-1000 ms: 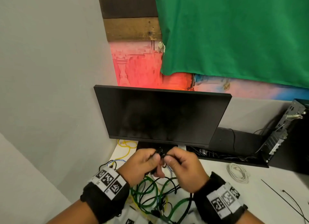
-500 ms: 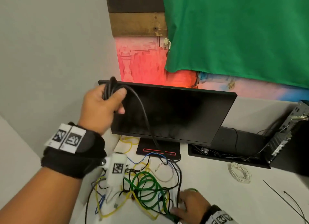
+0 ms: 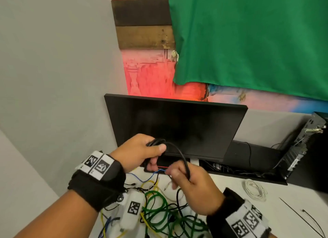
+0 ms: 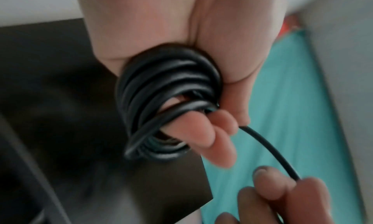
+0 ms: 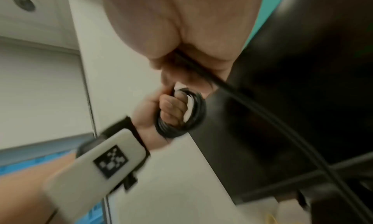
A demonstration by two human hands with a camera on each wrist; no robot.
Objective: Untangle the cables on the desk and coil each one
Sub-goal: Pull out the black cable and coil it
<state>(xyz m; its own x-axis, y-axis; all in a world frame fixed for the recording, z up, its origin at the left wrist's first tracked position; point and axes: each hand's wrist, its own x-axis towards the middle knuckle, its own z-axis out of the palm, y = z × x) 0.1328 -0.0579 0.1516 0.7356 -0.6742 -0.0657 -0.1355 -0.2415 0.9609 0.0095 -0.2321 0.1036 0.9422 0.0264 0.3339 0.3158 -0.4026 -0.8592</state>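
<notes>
Around left fingers (image 4: 203, 136), seemingly coiled black cable (image 4: 167, 90).

A dark monitor (image 3: 174, 129) stands below a green cloth (image 3: 248, 39).

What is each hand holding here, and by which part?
Left hand grips the wound loops of the black cable; right hand pinches its loose run just past the coil.
</notes>
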